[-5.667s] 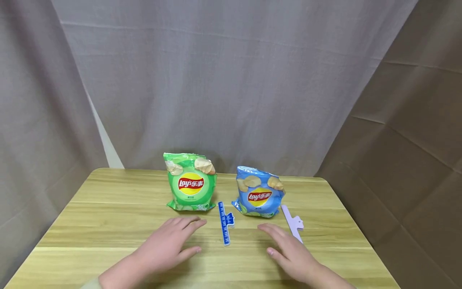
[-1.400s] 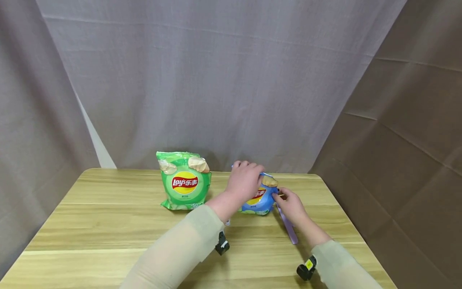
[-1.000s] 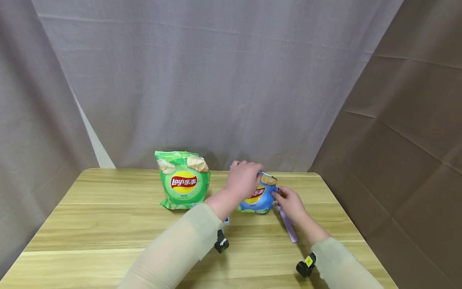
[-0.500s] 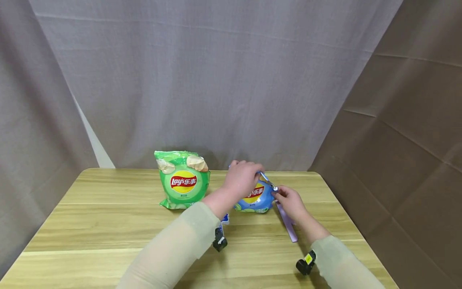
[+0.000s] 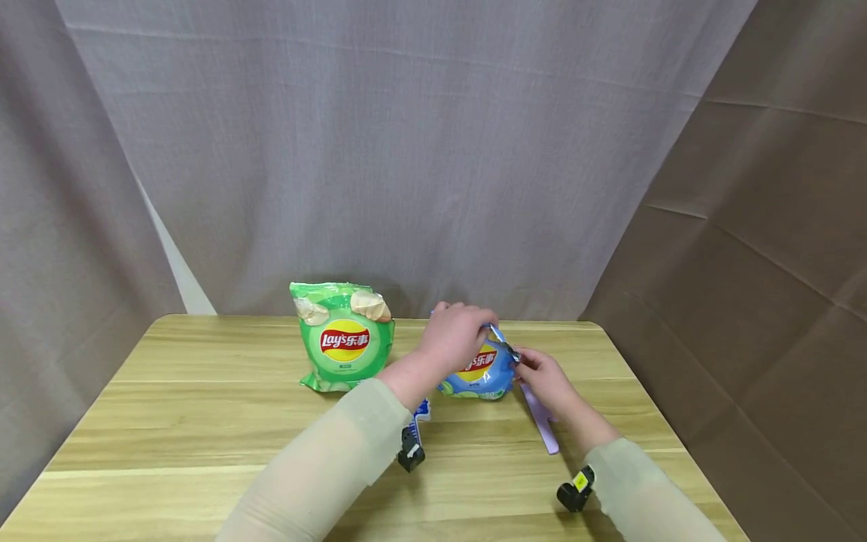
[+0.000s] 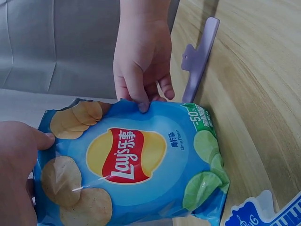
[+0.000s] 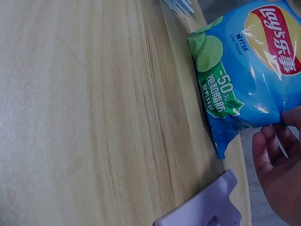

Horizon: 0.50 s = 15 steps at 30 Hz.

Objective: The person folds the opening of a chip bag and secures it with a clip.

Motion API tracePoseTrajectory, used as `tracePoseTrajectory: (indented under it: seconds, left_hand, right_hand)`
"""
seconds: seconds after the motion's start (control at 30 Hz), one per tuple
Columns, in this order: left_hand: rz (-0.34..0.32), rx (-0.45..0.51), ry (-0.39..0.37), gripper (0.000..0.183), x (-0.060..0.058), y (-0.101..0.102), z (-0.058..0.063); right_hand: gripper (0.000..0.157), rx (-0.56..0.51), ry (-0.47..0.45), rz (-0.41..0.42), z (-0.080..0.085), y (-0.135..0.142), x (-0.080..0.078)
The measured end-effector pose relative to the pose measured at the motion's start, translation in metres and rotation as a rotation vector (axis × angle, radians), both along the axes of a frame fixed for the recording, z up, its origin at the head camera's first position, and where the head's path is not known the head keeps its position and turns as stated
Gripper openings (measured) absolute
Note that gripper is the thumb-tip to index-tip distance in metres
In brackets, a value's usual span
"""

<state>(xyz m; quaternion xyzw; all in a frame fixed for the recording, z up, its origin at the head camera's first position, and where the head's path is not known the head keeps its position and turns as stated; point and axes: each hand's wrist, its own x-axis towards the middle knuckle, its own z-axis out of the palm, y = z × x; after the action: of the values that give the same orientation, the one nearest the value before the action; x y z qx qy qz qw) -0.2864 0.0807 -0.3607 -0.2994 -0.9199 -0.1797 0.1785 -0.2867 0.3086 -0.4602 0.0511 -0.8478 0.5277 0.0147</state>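
Note:
A blue bag of Lay's chips [image 5: 477, 380] stands near the back of the table. My left hand [image 5: 452, 339] comes over its top from the left and grips the upper edge, covering much of the bag in the head view. At the right side, my right hand [image 5: 547, 382] pinches the bag's edge, thumb [image 6: 140, 104] on the front. Between the hands, the top edge slants down to the right and is creased, with silver showing. A purple bag clip [image 6: 202, 59] lies beside the bag, below my right hand. Under my left wrist, a blue bag clip [image 5: 421, 412] is partly hidden.
A green bag of Lay's chips [image 5: 345, 342] stands upright to the left, close to my left forearm. Small black cameras [image 5: 411, 449] are strapped at both wrists. Grey curtains [image 5: 406, 150] hang right behind the wooden table [image 5: 203, 421].
Both hands have gone from the front of the table to the blue chip bag and taken hold of it. Over the last second its top right corner has folded downward, showing silver.

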Motion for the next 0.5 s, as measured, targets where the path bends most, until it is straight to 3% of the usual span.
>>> tracePoseTrajectory:
  seconds: [0.23, 0.5]
  left_hand:
    - [-0.002, 0.000, -0.007, 0.020, -0.0003, 0.0011, -0.0007]
    - [-0.014, -0.003, -0.004, 0.022, -0.0006, 0.0015, -0.0008]
  right_hand:
    - [0.025, -0.060, -0.015, 0.033, -0.0056, 0.0035, -0.0013]
    - [0.028, -0.050, -0.048, -0.039, -0.0036, -0.0008, -0.0030]
